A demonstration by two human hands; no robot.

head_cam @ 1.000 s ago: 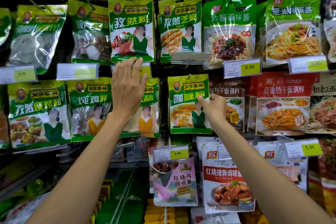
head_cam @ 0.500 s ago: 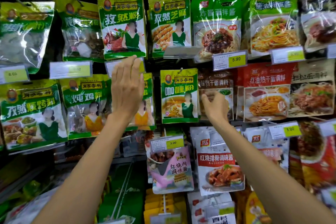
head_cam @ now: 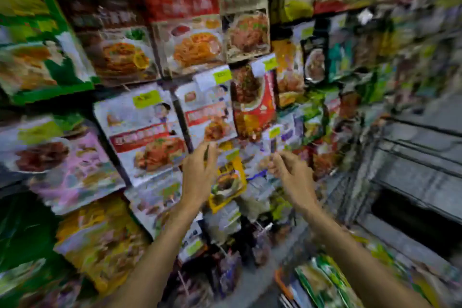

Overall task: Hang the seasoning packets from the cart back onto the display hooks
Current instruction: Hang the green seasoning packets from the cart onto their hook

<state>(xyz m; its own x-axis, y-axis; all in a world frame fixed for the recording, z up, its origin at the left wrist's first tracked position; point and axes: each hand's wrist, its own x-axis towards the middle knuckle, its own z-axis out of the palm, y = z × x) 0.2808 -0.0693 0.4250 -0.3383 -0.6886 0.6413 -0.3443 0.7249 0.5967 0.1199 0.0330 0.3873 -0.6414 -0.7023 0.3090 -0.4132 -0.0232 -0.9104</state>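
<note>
The whole view is motion-blurred. Seasoning packets hang in rows on the display wall, among them a white and red packet (head_cam: 147,132) and a red noodle packet (head_cam: 187,22). Both my hands are raised in front of the lower rows and hold nothing. My left hand (head_cam: 200,177) has relaxed fingers in front of a yellow packet (head_cam: 228,182). My right hand (head_cam: 291,175) has loosely curled fingers and is apart from the packets. Green seasoning packets (head_cam: 322,282) lie in the cart at the bottom right.
The cart's grey wire frame (head_cam: 412,157) fills the right side, close to my right forearm. Price tags (head_cam: 146,99) stick out on the hook ends. More packets hang low at the left (head_cam: 100,240).
The view has swung right and down. Both hands have come off the green packets in the upper rows and dropped lower, closer together, toward the cart side.
</note>
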